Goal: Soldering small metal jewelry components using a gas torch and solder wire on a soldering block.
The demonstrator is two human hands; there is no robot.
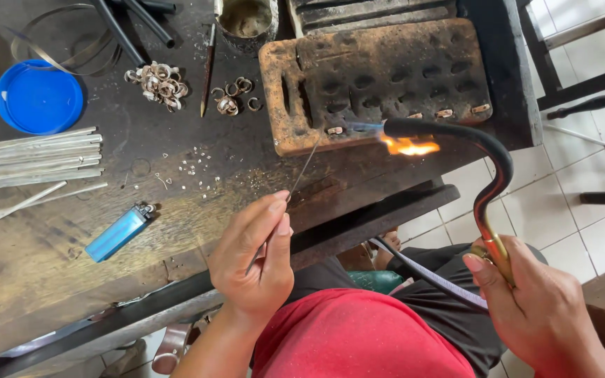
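Seen from above, soldering looks under way: the right hand (537, 311) at lower right grips a curved torch (488, 185), its flame (407, 145) near small pieces on the pitted block (379, 77) at upper centre of the tabletop (29, 238); the left hand (257, 255) pinches a thin wire (302, 168); next, judging by this, steady feeding.

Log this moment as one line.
left hand: pinches wire toward block | right hand: holds lit torch | flame: at block's front edge | lighter: on bench
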